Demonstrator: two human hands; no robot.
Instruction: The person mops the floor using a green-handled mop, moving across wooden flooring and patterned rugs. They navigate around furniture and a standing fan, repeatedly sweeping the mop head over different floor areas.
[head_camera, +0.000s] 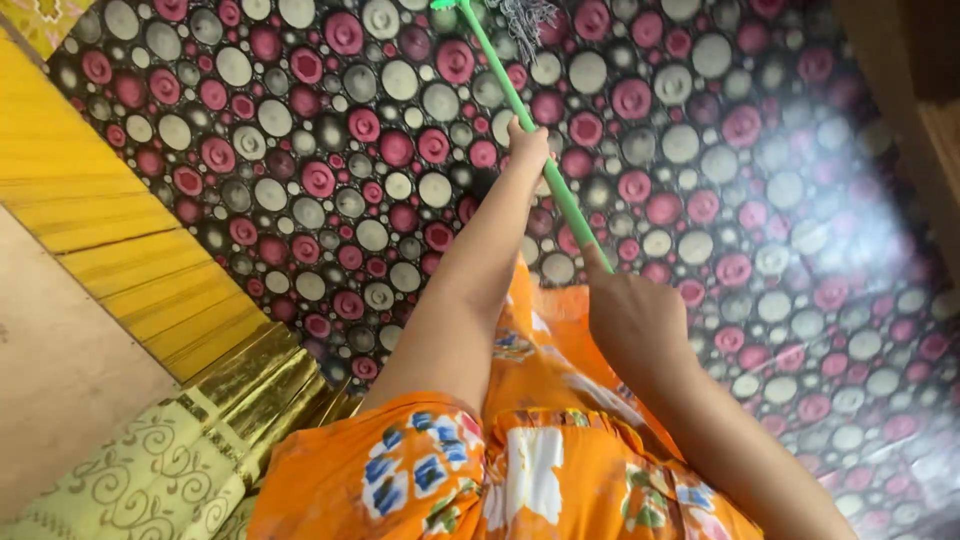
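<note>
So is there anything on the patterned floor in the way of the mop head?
Nothing visible: the floor covering around the grey mop head is bare. Both the left hand and the right hand grip the green handle.

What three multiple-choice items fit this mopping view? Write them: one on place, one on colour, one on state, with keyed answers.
1. Where on the mop handle does the left hand sit?
A. Farther along than the right hand, toward the mop head
B. Nearer the body than the right hand
C. Off the handle

2. What colour is the handle?
A. Red
B. Green
C. White

3. How does the right hand stand?
A. Open flat on the floor
B. Hanging free
C. Closed around the handle

Answers: 1 A, it grips closer to the stringy mop head; 2 B, the pole is bright green; 3 C, its fingers wrap the handle's near end above the circle-patterned floor.
</note>
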